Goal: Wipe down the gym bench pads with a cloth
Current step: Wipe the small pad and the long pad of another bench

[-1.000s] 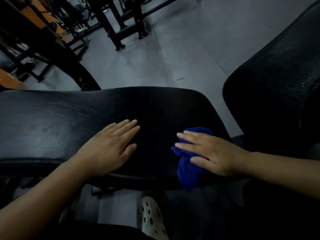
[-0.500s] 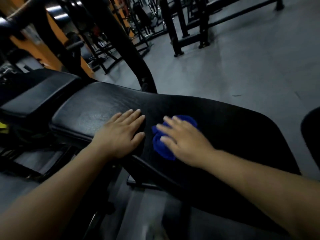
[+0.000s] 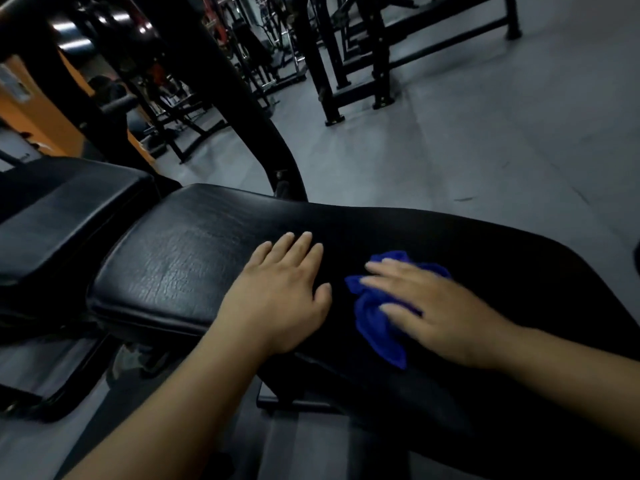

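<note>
Blue cloth [image 3: 375, 327] and the open right hand [image 3: 446, 317] pressing it edge slightly rightward from the flat, open left hand [image 3: 280, 296], so the left end of the pad [image 3: 166, 271] likely awaits wiping.

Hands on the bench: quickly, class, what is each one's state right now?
Left hand: open, flat on the bench pad.
Right hand: open, straight fingers pressing the blue cloth.

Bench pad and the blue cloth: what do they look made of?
Bench pad: black vinyl or faux leather by its look, semi-gloss, with fine creased grain catching the light. Blue cloth: soft fabric, likely microfibre, matte and bunched into folds under the right hand.
</note>
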Action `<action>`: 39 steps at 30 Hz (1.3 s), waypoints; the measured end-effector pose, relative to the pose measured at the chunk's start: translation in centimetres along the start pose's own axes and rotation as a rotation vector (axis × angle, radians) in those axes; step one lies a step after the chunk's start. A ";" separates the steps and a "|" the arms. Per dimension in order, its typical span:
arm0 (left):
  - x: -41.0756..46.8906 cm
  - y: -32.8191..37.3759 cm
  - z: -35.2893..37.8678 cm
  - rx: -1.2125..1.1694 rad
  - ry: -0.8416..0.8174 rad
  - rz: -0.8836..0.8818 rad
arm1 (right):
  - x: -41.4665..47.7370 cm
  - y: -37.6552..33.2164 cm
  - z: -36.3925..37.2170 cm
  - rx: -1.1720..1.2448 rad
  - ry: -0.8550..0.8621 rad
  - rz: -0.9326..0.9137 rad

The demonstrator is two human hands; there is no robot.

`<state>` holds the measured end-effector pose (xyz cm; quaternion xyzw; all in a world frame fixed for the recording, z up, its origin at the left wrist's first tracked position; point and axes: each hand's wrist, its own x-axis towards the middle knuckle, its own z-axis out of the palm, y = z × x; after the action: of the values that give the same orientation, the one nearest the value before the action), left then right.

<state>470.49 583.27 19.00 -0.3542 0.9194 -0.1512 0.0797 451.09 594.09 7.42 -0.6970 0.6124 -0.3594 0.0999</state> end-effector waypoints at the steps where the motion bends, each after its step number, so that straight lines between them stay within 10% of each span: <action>1: -0.1 -0.1 0.1 -0.009 0.005 0.003 | 1.1 1.6 -0.5 -0.008 0.058 0.079; 4: -0.2 0.0 0.1 -0.066 0.043 -0.003 | 8.0 1.8 -0.1 0.004 0.199 0.446; 10: -1.3 -3.2 -1.5 0.001 0.079 -0.110 | 6.3 -5.5 2.2 0.110 0.095 0.013; 14: -2.8 -5.9 -1.7 0.027 0.055 -0.216 | 10.9 -3.3 1.7 -0.017 0.122 0.339; 20: -3.0 -6.7 -2.7 -0.081 0.030 -0.125 | 9.5 -10.5 3.1 0.170 0.027 -0.086; 26: -3.3 -13.1 -3.3 0.068 -0.002 -0.283 | 17.8 -6.0 3.5 -0.015 0.183 0.219; 32: -3.1 -13.4 -2.9 -0.004 0.055 -0.274 | 11.5 -11.4 4.1 0.177 -0.051 -0.354; 39: -3.5 -12.9 -2.8 -0.017 0.103 -0.290 | 17.7 -10.9 4.8 0.066 0.140 -0.009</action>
<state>480.46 577.14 26.15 -0.4757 0.8627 -0.1714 0.0071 462.41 578.75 16.97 -0.6693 0.6025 -0.4276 0.0780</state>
